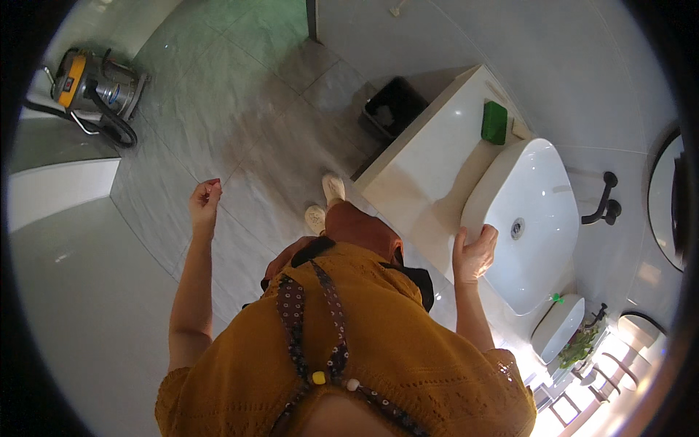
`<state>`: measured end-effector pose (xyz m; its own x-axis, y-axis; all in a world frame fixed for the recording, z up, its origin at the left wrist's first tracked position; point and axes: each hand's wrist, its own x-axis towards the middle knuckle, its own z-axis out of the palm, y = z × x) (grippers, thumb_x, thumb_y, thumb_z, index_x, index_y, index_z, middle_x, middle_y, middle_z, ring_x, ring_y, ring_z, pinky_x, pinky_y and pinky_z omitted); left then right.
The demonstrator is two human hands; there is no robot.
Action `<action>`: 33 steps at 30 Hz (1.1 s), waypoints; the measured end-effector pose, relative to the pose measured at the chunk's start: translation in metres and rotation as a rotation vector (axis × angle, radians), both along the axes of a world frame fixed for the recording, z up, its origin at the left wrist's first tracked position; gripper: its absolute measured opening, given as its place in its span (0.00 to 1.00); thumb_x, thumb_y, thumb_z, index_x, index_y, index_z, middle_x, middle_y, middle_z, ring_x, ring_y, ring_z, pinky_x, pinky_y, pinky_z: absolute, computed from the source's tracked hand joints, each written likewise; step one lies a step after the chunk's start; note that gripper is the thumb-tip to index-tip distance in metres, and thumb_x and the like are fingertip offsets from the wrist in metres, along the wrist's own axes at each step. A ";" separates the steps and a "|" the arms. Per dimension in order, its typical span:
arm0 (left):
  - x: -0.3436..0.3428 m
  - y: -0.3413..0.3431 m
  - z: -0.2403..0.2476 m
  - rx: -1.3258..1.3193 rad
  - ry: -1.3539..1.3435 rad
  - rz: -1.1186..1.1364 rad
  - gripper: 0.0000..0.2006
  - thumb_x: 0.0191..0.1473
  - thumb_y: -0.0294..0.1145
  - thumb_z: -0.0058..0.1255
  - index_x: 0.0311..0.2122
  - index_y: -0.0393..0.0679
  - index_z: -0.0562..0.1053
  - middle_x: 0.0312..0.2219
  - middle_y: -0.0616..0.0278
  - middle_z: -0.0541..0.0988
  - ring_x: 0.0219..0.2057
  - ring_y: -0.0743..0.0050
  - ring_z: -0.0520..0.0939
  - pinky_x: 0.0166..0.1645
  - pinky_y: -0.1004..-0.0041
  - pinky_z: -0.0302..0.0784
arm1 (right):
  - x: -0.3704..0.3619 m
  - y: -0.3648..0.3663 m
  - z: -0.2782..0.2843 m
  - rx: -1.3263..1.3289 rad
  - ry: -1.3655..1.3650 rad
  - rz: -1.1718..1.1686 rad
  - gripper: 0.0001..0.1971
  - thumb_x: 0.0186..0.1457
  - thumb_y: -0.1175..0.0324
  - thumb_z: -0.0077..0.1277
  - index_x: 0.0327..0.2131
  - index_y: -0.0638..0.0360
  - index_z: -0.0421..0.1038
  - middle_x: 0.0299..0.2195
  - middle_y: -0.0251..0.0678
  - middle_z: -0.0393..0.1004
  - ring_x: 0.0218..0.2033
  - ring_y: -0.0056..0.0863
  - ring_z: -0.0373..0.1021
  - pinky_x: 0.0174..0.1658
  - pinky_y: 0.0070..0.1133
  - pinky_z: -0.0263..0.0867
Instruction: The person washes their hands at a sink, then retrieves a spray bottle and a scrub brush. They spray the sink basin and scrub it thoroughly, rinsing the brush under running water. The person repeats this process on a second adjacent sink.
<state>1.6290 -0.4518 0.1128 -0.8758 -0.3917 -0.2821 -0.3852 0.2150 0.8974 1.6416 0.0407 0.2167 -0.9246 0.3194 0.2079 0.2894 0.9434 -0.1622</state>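
Note:
Out over the floor at the left, my left hand point(205, 202) is closed, its fingertips pressed together. A bit of red shows at the tips; whether it is a nail or a small held thing I cannot tell. My right hand point(475, 255) is by the near left rim of a white washbasin point(535, 197). Its thumb stands apart from the curled fingers, with nothing seen between them. Whether it touches the rim is unclear. The basin sits on a pale counter point(429, 160), where a green box-like block point(494, 122) lies beyond the basin.
A black bin point(393, 109) stands on the grey tiled floor at the counter's far end. At the far left is a yellow and grey vacuum cleaner point(91, 91) with a black hose. A black wall tap point(603, 200) and a round mirror point(670, 197) are at the right, above another basin point(559, 331).

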 end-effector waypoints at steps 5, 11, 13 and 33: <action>-0.043 -0.008 -0.004 0.110 -0.201 0.208 0.10 0.46 0.32 0.50 0.33 0.38 0.68 0.36 0.62 0.71 0.32 0.77 0.72 0.36 0.77 0.68 | -0.023 -0.001 -0.003 -0.027 -0.096 -0.126 0.15 0.42 0.66 0.49 0.28 0.64 0.56 0.27 0.43 0.60 0.29 0.42 0.61 0.31 0.32 0.58; -0.066 -0.087 -0.027 -0.133 -0.512 0.066 0.15 0.45 0.31 0.49 0.40 0.42 0.68 0.35 0.65 0.71 0.34 0.76 0.72 0.35 0.77 0.69 | -0.065 0.008 0.000 -0.518 -0.013 -0.507 0.12 0.48 0.69 0.45 0.27 0.63 0.52 0.22 0.42 0.59 0.25 0.39 0.59 0.31 0.28 0.57; -0.095 -0.106 -0.020 -0.147 -0.613 -0.034 0.15 0.45 0.31 0.49 0.40 0.41 0.68 0.34 0.65 0.71 0.34 0.76 0.72 0.35 0.77 0.69 | -0.071 0.012 -0.002 -0.431 0.036 -0.425 0.10 0.49 0.70 0.44 0.28 0.63 0.53 0.23 0.43 0.60 0.25 0.39 0.59 0.31 0.29 0.57; -0.226 -0.302 -0.101 -0.193 -0.476 0.189 0.10 0.39 0.34 0.52 0.19 0.38 0.67 0.16 0.66 0.69 0.19 0.79 0.68 0.26 0.77 0.65 | -0.083 0.014 -0.087 0.371 -0.686 -1.349 0.20 0.47 0.57 0.43 0.43 0.57 0.62 0.40 0.39 0.66 0.42 0.40 0.64 0.41 0.38 0.59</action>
